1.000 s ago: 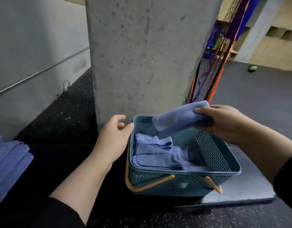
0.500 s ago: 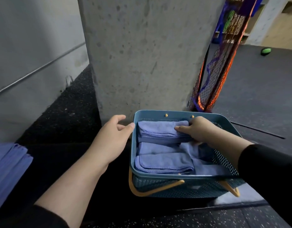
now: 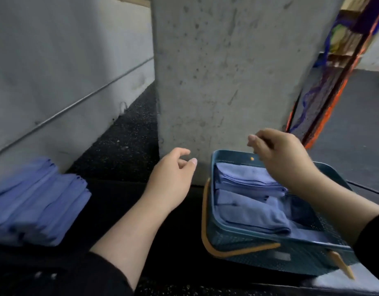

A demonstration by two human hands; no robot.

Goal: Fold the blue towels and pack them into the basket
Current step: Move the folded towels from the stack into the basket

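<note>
We see the whole view smeared by motion, so edges are soft. The pile of towels [image 3: 35, 201] at the far left is cut off by the frame edge, and we cannot count its layers. Our right arm hides the far right corner of the basket [image 3: 267, 251]. Inside the basket lie folded towels [image 3: 248, 197], perhaps three, stacked in a row against its left wall. Our right hand [image 3: 284, 154] hovers above the basket's back rim, fingers loosely curled and holding nothing. Our left hand [image 3: 171, 178] hangs just left of the basket, fingers relaxed and empty, in front of the concrete pillar [image 3: 227, 71].
</note>
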